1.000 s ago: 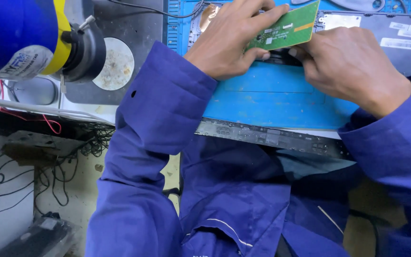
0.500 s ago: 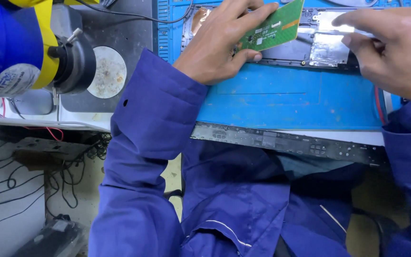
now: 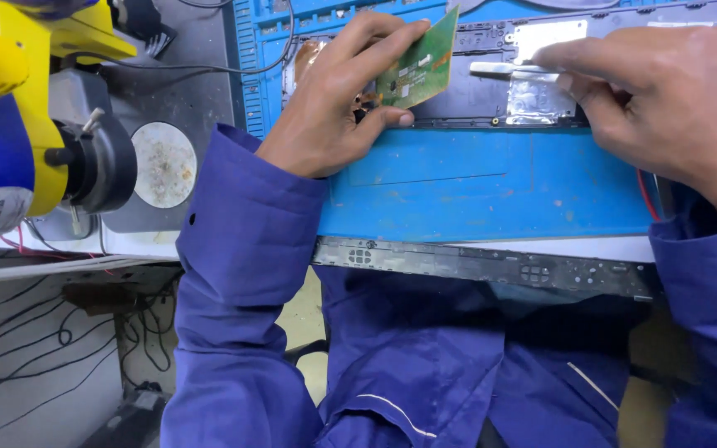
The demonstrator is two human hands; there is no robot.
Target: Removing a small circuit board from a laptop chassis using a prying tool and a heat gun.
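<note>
My left hand (image 3: 338, 99) grips a small green circuit board (image 3: 419, 65) by its lower edge and tilts it up off a dark grey device chassis (image 3: 491, 95). My right hand (image 3: 665, 91) pinches a thin silver metal strip (image 3: 512, 71) lying across a shiny foil patch (image 3: 538, 99) on that chassis. Both hands work over a blue work mat (image 3: 491, 187) at the bench's far side. Blue sleeves cover both my arms.
A blue and yellow machine with a black round head (image 3: 97, 162) stands at the left, beside a round white disc (image 3: 163, 164). A dark metal rail (image 3: 491, 265) runs along the bench's front edge. Loose cables (image 3: 35, 332) hang below left.
The view has dropped and closed in. My right hand drew away from the green board and moved right onto the silver strip. My left hand tipped the board up more steeply.
</note>
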